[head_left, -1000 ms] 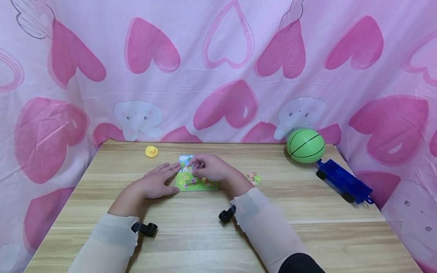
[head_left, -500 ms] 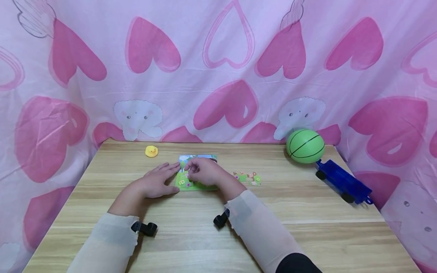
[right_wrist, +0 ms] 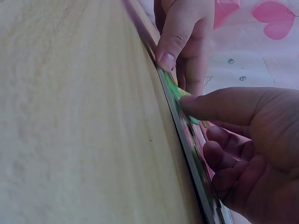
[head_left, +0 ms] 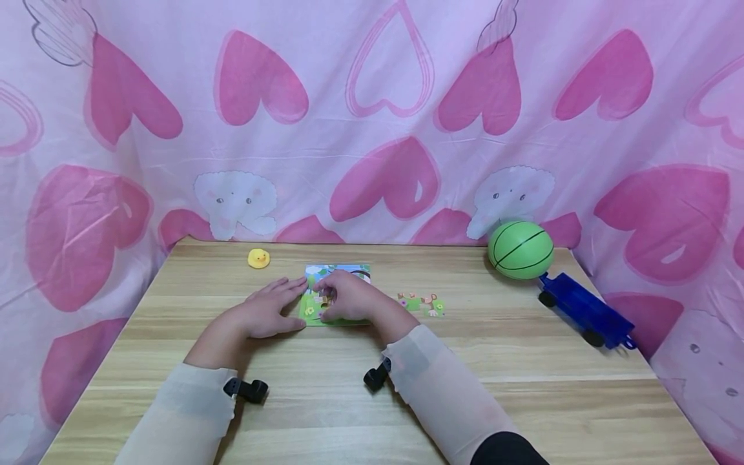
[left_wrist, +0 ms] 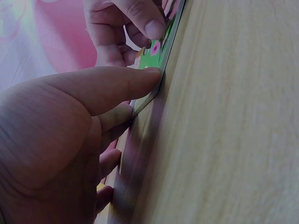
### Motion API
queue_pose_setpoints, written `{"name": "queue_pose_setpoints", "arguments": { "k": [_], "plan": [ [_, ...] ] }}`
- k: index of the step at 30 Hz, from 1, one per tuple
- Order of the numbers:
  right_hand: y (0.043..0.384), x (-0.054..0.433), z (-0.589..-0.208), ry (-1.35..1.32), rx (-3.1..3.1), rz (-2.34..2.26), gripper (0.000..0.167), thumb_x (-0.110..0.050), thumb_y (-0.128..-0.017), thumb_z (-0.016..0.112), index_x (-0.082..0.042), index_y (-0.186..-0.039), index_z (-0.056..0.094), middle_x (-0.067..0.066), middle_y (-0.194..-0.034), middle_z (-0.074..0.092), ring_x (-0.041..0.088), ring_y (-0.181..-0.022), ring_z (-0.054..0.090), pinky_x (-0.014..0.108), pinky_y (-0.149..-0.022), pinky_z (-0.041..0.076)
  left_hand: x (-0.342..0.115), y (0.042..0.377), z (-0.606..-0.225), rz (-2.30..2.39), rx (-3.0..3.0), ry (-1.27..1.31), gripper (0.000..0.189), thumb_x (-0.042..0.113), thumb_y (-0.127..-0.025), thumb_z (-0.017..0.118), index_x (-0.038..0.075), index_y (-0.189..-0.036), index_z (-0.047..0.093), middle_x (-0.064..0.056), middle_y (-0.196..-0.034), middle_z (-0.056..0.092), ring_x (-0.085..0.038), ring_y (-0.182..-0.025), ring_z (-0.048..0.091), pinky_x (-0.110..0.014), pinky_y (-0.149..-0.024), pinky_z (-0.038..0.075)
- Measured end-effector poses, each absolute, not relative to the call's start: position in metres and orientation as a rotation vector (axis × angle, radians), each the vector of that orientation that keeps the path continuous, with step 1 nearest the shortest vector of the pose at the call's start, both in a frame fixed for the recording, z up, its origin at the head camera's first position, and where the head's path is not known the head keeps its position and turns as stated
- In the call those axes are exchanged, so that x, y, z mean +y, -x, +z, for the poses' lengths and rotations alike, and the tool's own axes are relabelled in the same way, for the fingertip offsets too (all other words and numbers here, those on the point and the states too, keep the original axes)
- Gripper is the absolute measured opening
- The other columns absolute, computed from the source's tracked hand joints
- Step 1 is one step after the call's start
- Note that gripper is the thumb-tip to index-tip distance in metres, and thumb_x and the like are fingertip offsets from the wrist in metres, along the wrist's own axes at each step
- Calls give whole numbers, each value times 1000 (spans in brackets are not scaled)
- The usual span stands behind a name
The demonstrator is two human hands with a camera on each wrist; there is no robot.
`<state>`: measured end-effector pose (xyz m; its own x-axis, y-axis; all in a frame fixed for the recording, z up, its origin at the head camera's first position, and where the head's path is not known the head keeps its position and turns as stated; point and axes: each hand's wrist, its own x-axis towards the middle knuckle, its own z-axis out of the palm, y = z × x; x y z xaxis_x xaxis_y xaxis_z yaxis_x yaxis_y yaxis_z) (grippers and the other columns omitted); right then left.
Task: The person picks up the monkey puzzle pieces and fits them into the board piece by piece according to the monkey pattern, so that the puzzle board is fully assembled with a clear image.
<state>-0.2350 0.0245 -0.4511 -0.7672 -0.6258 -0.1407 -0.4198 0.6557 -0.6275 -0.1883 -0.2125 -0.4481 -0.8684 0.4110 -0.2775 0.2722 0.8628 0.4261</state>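
A flat picture puzzle board [head_left: 312, 271], blue at the top and green with flowers below, lies in the middle of the table in the head view. My left hand [head_left: 268, 311] rests beside it, thumb and fingertips touching its left edge. Over the board, my right hand [head_left: 353, 297] has curled fingers. Its thumb and a finger pinch a green puzzle piece [right_wrist: 174, 88], which stands slightly tilted above the board in the right wrist view. The same piece [left_wrist: 150, 59] shows a pink flower in the left wrist view. My right hand hides much of the board.
Loose puzzle pieces [head_left: 433, 305] lie right of the board. A yellow toy duck [head_left: 258, 258] sits at the back left. At the back right are a green ball [head_left: 520, 249] and a blue toy wagon [head_left: 587, 310]. A pink curtain [head_left: 383, 77] hangs behind the table.
My right hand has shifted slightly left and down over the board, uncovering its upper right and a loose piece. Its thumb and finger have spread a little. My left hand stays in place.
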Motion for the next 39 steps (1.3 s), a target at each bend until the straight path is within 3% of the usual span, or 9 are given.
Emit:
{"name": "queue_pose_setpoints", "arguments": {
  "k": [11,24,32,36,39],
  "plan": [
    [234,23,-450,866,2571,-722,59,-29,-87,90,-19,-142,70,-6,-120,67,9,-106,58,26,-99,54,-213,187,-446,539,2680,-512,89,53,-100,69,21,-172,28,-3,-181,24,-47,-167,13,-80,-127,16],
    [237,23,-453,943,2530,-754,53,-29,-88,87,-15,-138,74,-4,-96,68,12,-94,55,24,-80,49,-213,188,-447,551,2677,-517,88,51,-99,70,21,-171,29,-3,-181,24,-47,-167,13,-78,-129,16],
    [237,22,-455,952,2530,-721,53,-31,-91,85,-17,-140,73,-7,-96,68,12,-95,55,25,-82,49,-213,188,-446,551,2673,-514,89,51,-99,70,20,-171,29,-3,-181,23,-47,-167,13,-78,-129,16],
    [236,21,-455,950,2532,-720,44,-32,-92,84,-19,-133,76,-6,-86,62,11,-89,54,25,-79,46,-213,188,-447,556,2671,-512,89,51,-99,70,21,-171,28,-3,-181,23,-47,-167,12,-79,-128,15],
    [236,20,-456,965,2524,-730,28,-30,-92,84,-18,-117,78,-4,-75,53,12,-79,50,25,-71,43,-213,189,-447,554,2671,-509,89,52,-99,69,21,-171,28,-2,-181,23,-47,-167,12,-79,-128,16]
  ]
}}
